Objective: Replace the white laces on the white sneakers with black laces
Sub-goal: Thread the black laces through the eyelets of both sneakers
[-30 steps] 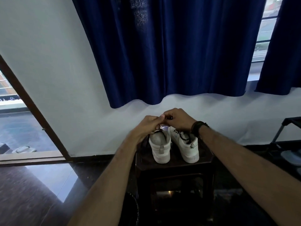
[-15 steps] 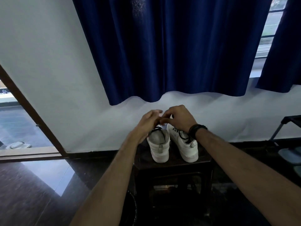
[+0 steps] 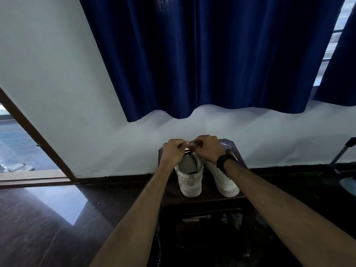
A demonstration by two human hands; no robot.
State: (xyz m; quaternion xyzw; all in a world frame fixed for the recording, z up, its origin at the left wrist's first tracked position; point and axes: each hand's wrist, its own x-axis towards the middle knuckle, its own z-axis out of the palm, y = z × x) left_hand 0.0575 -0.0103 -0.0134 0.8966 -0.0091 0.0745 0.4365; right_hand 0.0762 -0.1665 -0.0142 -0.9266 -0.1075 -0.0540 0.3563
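Two white sneakers stand heel-first toward me on a small dark wooden stool (image 3: 204, 201). Above the front of the left sneaker (image 3: 189, 178), my left hand (image 3: 173, 151) and my right hand (image 3: 207, 149) meet with fingers curled, pinching something small between them, most likely a lace; its colour is blurred. A strip of black lace (image 3: 187, 151) shows at this shoe's tongue. The right sneaker (image 3: 223, 180) lies partly under my right wrist, which wears a black band. The shoes' fronts are hidden by my hands.
A white wall and a dark blue curtain (image 3: 212, 54) rise behind the stool. An open doorway (image 3: 19, 151) with sandals outside is at the left. A dark metal rack (image 3: 344, 170) stands at the right edge. The floor is dark and glossy.
My view has tilted down slightly. Both hands stay over the left sneaker's front; the fingers have curled tighter and the hands have pulled a little apart.
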